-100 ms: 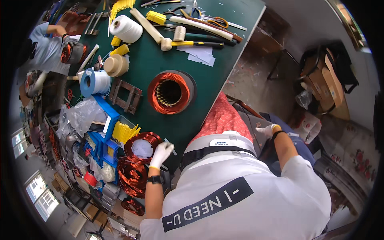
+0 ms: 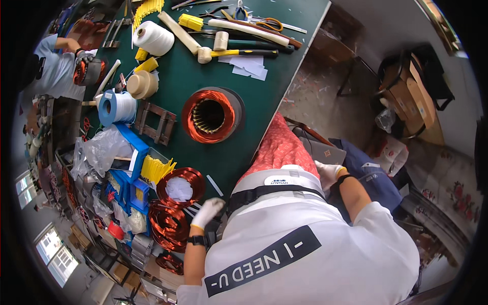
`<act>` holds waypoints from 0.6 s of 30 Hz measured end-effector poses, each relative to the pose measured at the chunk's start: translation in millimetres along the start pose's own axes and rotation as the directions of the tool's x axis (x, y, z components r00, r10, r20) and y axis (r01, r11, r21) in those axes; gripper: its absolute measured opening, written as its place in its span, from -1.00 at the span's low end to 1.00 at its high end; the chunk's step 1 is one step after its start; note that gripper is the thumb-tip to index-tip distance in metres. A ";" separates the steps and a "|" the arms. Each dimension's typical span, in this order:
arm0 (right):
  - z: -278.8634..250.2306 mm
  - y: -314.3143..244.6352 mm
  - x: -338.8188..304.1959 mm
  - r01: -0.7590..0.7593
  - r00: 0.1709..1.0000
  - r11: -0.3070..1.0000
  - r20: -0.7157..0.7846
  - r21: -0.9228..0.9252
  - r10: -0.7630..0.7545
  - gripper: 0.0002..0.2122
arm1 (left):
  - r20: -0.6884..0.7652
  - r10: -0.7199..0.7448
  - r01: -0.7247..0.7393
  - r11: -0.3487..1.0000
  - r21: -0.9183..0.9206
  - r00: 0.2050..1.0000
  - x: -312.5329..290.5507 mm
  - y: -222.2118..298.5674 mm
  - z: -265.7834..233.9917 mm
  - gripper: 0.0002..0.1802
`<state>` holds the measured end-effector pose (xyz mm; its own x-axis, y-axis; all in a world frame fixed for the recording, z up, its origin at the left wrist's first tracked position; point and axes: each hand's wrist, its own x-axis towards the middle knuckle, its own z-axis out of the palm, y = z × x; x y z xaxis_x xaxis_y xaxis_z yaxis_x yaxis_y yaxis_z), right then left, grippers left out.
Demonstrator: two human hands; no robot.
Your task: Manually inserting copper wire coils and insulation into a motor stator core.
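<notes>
My left hand [image 2: 208,211], in a white glove, sits at the near edge of the green table [image 2: 239,86]. It is right beside a loose copper wire coil [image 2: 180,185] and some thin white strips [image 2: 192,208]; I cannot tell whether it grips anything. More copper coils [image 2: 168,226] lie just left of my wrist. My right hand [image 2: 328,173], also in a white glove, lies flat with nothing in it, off the table on a grey flat case [image 2: 325,151] beside a red patterned cloth [image 2: 277,147]. A motor stator with copper windings [image 2: 209,116] stands on the table in front of me.
Mallets [image 2: 231,51], scissors [image 2: 264,23], a white thread cone [image 2: 152,38], a blue tape roll [image 2: 114,108] and yellow sleeving [image 2: 155,168] lie on the table. Blue bins [image 2: 129,178] line its left. Another person [image 2: 61,66] works at the far left. Cardboard boxes [image 2: 412,101] stand on the right.
My left hand has dropped slightly back toward my body at the table edge. My right hand has stayed put.
</notes>
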<state>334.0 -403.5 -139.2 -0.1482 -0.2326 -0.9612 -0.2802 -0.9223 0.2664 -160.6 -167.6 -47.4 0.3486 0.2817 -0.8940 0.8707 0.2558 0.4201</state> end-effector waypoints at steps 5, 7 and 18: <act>-2.2 2.3 108.4 0.506 0.552 -0.157 0.458 -0.848 -0.697 -0.62 | 0.215 -0.026 0.126 0.874 -0.469 0.976 -30.2 -76.0 62.6 -0.60; 0.2 -26.0 96.1 0.700 0.557 0.565 -0.161 -0.438 -0.815 -0.72 | 0.235 -0.003 0.105 0.900 -0.424 0.972 -44.2 -90.3 69.8 -0.59; -110.1 -132.8 -168.0 0.881 0.111 -0.251 -0.692 0.400 -0.714 -0.75 | 0.310 0.154 -0.067 0.959 -0.275 0.938 -114.1 -164.1 120.3 -0.57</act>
<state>500.6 -275.8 -21.0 0.8396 0.4186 -0.3461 -0.4398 0.1501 -0.8854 -301.6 -353.0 -33.1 0.5691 0.0168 -0.8221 0.7163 0.4810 0.5056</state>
